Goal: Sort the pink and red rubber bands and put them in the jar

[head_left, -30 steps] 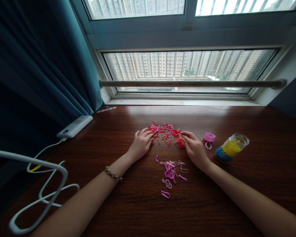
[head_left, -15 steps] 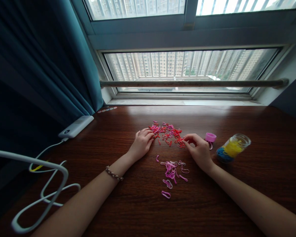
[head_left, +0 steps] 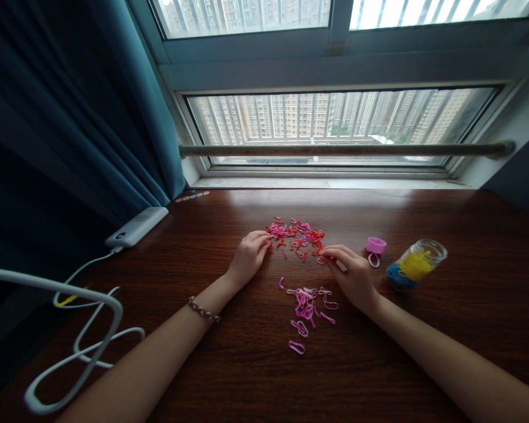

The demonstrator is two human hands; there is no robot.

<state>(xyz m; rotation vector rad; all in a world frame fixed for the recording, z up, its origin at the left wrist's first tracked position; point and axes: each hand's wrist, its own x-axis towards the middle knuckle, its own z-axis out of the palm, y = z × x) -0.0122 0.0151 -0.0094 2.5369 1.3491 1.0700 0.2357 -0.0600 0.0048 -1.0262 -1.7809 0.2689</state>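
Two hands work at a heap of small red and pink bands (head_left: 296,234) in the middle of the table (head_left: 229,376). The left hand (head_left: 248,257) has its fingers bent, tips touching the heap's left edge; I cannot tell whether it grips a band. The right hand (head_left: 351,276) brings thumb and forefinger close together at the heap's near right edge, beside a small pale loop (whether anything is pinched between them, I cannot tell).

Nearer the person lies a second, smaller group of pink and pale bands (head_left: 306,304), tangled at its centre. One short pink piece sits apart at its upper left, and one loop lies apart at its near end. Neither group can be counted fully, since the bands overlap.

Beyond the right hand are one pink ring (head_left: 376,245), with one pink loop (head_left: 374,259) just below it, and one glass jar (head_left: 436,251). The jar's mouth is open; inside, blue bands (head_left: 399,276) fill the bottom and yellow bands (head_left: 417,265) lie above them.

Farther out, one braided bracelet (head_left: 203,310) circles the left wrist, and one white device (head_left: 137,227) with a white cable (head_left: 92,299) rests beside the blue curtain (head_left: 92,106). One horizontal rail (head_left: 335,150) crosses the window.
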